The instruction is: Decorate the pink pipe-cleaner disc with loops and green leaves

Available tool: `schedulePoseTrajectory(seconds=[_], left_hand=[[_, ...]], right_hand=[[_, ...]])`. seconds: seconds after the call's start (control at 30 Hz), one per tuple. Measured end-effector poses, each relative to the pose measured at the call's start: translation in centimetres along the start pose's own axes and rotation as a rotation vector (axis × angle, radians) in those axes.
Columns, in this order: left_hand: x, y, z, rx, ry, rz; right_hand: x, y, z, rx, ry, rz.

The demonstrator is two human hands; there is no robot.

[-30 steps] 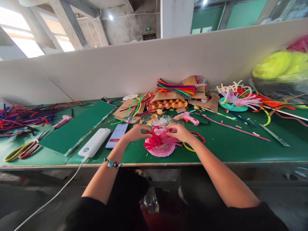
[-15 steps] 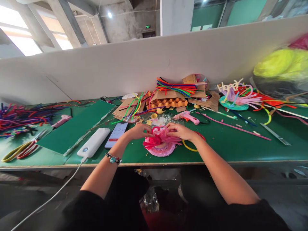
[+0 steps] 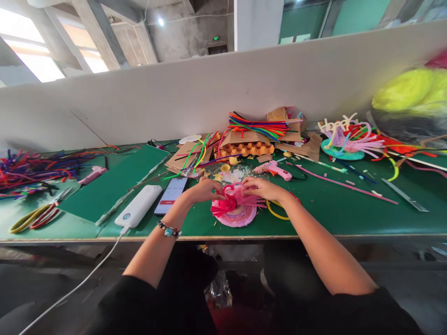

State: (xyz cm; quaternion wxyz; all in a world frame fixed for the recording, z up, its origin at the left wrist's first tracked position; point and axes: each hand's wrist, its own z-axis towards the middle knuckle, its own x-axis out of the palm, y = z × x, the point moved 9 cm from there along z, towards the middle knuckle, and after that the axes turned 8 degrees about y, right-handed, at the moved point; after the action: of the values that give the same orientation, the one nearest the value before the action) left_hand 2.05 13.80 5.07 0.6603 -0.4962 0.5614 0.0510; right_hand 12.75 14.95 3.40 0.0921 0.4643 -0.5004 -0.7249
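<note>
A pink pipe-cleaner craft piece (image 3: 234, 209) with a round coiled base and a darker pink bow sits on the green table (image 3: 331, 209) near the front edge. My left hand (image 3: 204, 190) pinches its upper left loop, fingers closed on the pink strands. My right hand (image 3: 260, 187) grips the upper right side of the same piece, fingers curled over the strands. A beaded bracelet (image 3: 168, 229) is on my left wrist.
A phone (image 3: 171, 194) and a white power bank (image 3: 138, 212) with cable lie left of the hands. A pink glue gun (image 3: 274, 170), an egg carton (image 3: 246, 149), coloured pipe cleaners (image 3: 258, 125), scissors (image 3: 30, 219) and a yellow ring (image 3: 275, 211) are around.
Both hands have lowered slightly onto the pink piece and drawn closer together; the craft stays in place on the table.
</note>
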Motion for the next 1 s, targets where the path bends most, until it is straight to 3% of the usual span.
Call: schedulePoseTrajectory(seconds=[0.1,0.23,0.37,0.47,0.57,0.67,0.83,1.0], left_hand=[[-0.2,0.0,-0.3,0.014,-0.024,-0.043],[-1.2,0.8,-2.0,0.027,-0.153,-0.137],[-1.2,2.6,-4.7,-0.003,-0.305,-0.223],[0.3,3.6,-6.2,-0.061,-0.367,-0.254],[2.9,3.5,-6.4,-0.144,-0.310,-0.216],[4.5,2.6,-6.1,-0.252,-0.302,-0.003],[4.8,1.7,-5.4,-0.358,-0.326,0.219],[4.0,2.1,-4.3,-0.369,-0.245,0.268]], right_hand=[[-0.2,-0.1,-0.3,0.008,-0.044,0.024],[-1.3,-0.3,-1.4,0.033,-0.140,0.068],[-4.0,-0.3,-3.2,0.021,-0.362,0.105],[-5.8,-0.4,-4.5,0.003,-0.542,0.125],[-6.4,-0.6,-5.3,0.003,-0.662,0.136],[-6.2,-0.5,-5.7,0.003,-0.726,0.143],[-6.3,-0.5,-6.9,0.012,-0.781,0.137],[-8.5,-1.9,-9.2,0.040,-0.946,0.144]])
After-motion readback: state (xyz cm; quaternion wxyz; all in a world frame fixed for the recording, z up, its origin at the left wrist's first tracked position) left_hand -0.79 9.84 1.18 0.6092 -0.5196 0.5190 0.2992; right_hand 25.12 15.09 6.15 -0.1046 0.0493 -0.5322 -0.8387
